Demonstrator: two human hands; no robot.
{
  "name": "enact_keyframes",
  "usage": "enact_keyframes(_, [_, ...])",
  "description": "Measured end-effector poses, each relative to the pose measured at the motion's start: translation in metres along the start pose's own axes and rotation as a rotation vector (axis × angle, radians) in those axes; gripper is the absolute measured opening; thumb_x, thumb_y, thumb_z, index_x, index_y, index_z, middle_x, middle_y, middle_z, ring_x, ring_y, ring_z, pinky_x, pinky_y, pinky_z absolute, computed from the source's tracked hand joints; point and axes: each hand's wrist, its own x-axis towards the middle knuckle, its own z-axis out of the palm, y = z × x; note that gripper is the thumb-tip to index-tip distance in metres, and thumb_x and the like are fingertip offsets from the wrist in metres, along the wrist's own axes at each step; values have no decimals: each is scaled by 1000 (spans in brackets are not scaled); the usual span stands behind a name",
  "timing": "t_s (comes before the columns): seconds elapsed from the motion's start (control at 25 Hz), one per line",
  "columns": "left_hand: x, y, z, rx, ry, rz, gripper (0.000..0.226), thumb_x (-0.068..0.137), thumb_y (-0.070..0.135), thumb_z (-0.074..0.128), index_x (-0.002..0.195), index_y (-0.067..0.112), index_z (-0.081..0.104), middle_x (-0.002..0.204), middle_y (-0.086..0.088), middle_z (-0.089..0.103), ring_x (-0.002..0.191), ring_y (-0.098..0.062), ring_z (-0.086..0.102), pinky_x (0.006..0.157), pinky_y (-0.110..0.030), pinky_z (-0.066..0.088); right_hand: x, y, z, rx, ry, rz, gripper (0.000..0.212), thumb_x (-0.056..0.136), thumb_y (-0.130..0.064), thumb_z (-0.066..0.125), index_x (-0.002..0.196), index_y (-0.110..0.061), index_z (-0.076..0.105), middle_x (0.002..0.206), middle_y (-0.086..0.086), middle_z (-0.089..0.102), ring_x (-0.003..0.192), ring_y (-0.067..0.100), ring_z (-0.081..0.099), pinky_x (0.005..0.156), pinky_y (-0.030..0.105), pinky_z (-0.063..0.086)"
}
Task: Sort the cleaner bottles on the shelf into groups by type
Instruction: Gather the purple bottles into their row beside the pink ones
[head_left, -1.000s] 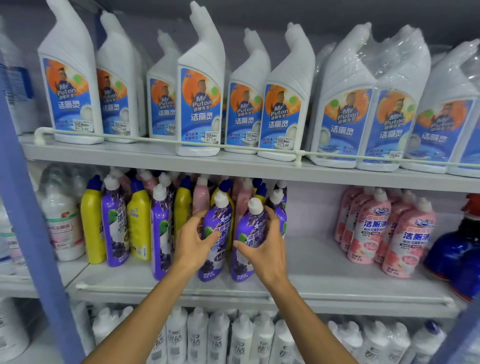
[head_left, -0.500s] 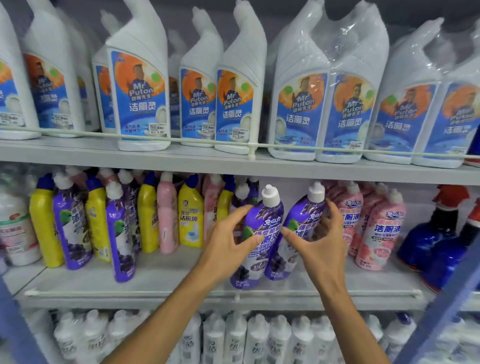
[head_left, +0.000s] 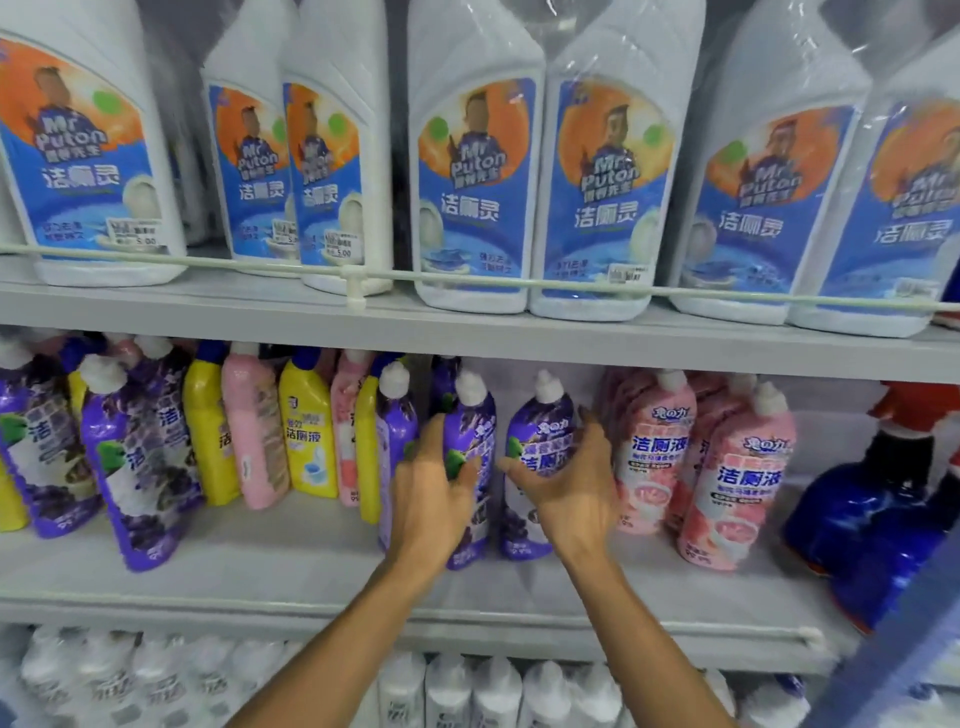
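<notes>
On mid shelf (head_left: 291, 566), left hand (head_left: 434, 499) is curled round left purple bottle (head_left: 475, 415), right hand (head_left: 571, 493) round right purple bottle (head_left: 540, 431). Both btls are seen side by side, the right one just beside pink bottles (head_left: 657, 452). Further left, a mixed row (head_left: 306, 441) of yellow, pink & purple btls is seen.

Top-shelf white bottles (head_left: 472, 182): necks and caps cut off by the upper edge; the outermost ones are clipped at both side edges.
Price stickers (head_left: 137, 235): print too small and smeared to read, apart from "5.00".
Left purple bottle (head_left: 471, 434): lower label hidden behind the left hand (head_left: 426, 504) gripping it.
Right purple bottle (head_left: 543, 431): middle covered by the right hand (head_left: 571, 493) curled round it.
Far-left purple bottles (head_left: 140, 467): blurred, label text unreadable.
Blue spray bottles (head_left: 857, 519): blurred, clipped by the right edge, bases behind a blurred blue post (head_left: 893, 639).
Bottom-shelf white bottles (head_left: 447, 691): blurred, bodies cut off by the lower edge, some behind the forearms.
</notes>
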Motion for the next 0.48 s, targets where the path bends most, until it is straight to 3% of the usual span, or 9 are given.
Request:
enact_keyframes(0.12, [3, 0, 0, 65, 51, 57, 60, 87, 18, 79, 140, 8, 52, 107, -20, 73, 92, -40, 71, 72, -42, 59, 28, 1, 25, -87, -32, 17, 110, 56, -68, 90, 146, -26, 42, 137, 2, 57, 123, 28, 62, 84, 46, 60])
enact_keyframes(0.28, [9, -13, -12, 149, 112, 61, 57, 84, 14, 81, 135, 6, 55, 92, -17, 74, 80, -40, 71, 63, -43, 59, 57, 4, 60, -24, -24, -53, 104, 58, -57, 93, 141, -12, 50, 128, 10, 58, 119, 34, 61, 78, 45, 55])
enact_keyframes(0.48, [11, -19, -30, 203, 97, 17, 60, 86, 20, 81, 138, 9, 54, 71, -8, 68, 65, -35, 64, 58, -36, 50, 89, -3, 89, -140, -145, 9, 108, 67, -70, 82, 146, -11, 38, 139, 10, 50, 130, 31, 53, 84, 47, 55])
